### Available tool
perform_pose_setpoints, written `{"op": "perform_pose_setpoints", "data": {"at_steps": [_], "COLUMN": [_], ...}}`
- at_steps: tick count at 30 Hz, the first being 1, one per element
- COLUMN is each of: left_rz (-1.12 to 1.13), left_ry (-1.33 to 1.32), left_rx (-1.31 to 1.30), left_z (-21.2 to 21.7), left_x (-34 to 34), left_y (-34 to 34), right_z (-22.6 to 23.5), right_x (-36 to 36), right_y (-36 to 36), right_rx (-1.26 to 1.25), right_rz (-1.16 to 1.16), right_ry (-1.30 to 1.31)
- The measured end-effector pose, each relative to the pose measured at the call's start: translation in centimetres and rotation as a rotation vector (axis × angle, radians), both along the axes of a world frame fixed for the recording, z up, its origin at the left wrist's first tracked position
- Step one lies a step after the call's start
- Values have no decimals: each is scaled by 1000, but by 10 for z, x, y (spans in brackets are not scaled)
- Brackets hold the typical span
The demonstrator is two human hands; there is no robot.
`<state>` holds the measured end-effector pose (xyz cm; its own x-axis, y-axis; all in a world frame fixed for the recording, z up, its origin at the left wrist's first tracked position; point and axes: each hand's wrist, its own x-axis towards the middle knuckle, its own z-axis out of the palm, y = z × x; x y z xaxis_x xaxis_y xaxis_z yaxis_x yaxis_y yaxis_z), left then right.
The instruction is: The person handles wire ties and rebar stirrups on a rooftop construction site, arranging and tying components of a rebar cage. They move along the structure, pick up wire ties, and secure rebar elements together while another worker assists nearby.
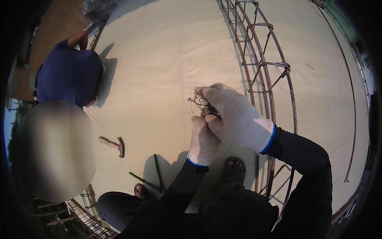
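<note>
Both my hands wear white knit gloves with blue cuffs over black sleeves. My right hand is closed around a tangled bundle of thin dark tie wire, held above the pale concrete slab. My left hand is just below it, fingers pinched on strands at the bundle's lower edge. Loose wire ends stick out to the left of the gloves. A long rusty rebar cage lies on the slab directly to the right of my hands.
A hammer lies on the slab at the left, two dark rods near my sandalled feet. A person in a dark blue shirt crouches at the far left. A single bent bar runs along the right.
</note>
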<state>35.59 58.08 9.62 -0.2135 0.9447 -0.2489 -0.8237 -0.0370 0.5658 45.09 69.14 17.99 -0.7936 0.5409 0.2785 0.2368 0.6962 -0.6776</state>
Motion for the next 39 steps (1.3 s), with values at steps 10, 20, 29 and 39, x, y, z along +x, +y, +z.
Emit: {"op": "perform_pose_setpoints", "data": {"at_steps": [10, 20, 29, 39], "left_rz": [141, 163, -113, -172], "left_ry": [172, 208, 628, 670], "left_rx": [25, -292, -124, -325], "left_z": [19, -1, -16, 12], "left_x": [-13, -25, -12, 0], "left_y": [7, 17, 8, 18], "right_z": [1, 7, -23, 9], "right_x": [-3, 32, 77, 87], "right_y": [-14, -16, -6, 7], "right_rx": [103, -36, -134, -510], "right_rz": [71, 136, 280, -42], "right_ry": [-93, -91, 294, 231]}}
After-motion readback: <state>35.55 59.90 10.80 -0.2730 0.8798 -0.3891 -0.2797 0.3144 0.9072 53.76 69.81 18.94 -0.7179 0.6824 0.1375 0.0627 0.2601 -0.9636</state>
